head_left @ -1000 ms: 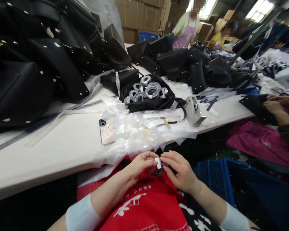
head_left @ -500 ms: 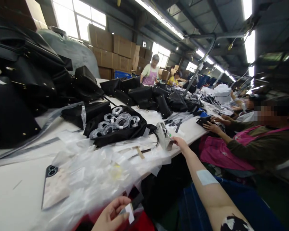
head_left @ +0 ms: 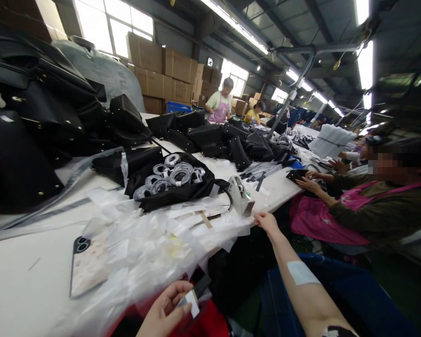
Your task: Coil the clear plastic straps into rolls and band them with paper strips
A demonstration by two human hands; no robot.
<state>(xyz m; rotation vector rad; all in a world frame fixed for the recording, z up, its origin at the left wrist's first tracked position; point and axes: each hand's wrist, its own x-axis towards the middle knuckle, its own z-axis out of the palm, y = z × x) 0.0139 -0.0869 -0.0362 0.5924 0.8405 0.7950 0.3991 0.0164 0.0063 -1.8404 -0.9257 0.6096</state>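
Note:
Low in the frame, my left hand (head_left: 166,306) pinches a small white card-like piece (head_left: 192,303) between thumb and fingers. A dark strip (head_left: 200,283) shows just behind it. My right arm reaches out to the table edge, where my right hand (head_left: 266,222) has its fingertips pressed together. Whatever they hold, if anything, is too small to make out. Just beyond those fingertips stands a grey-white tape dispenser (head_left: 239,195), apart from the hand. Clear plastic bags (head_left: 143,255) lie in a heap between the hands and the back of the table.
A phone in a floral case (head_left: 87,269) lies at the left. Coiled grey cords (head_left: 178,175) rest on black fabric. Black bags (head_left: 31,107) are piled at left and back. On my right a co-worker in a pink apron (head_left: 337,220) handles a black item.
My right hand has come away from the front of the tape dispenser, slightly down and toward me. My left hand keeps its pinch on the white piece, shifted slightly right.

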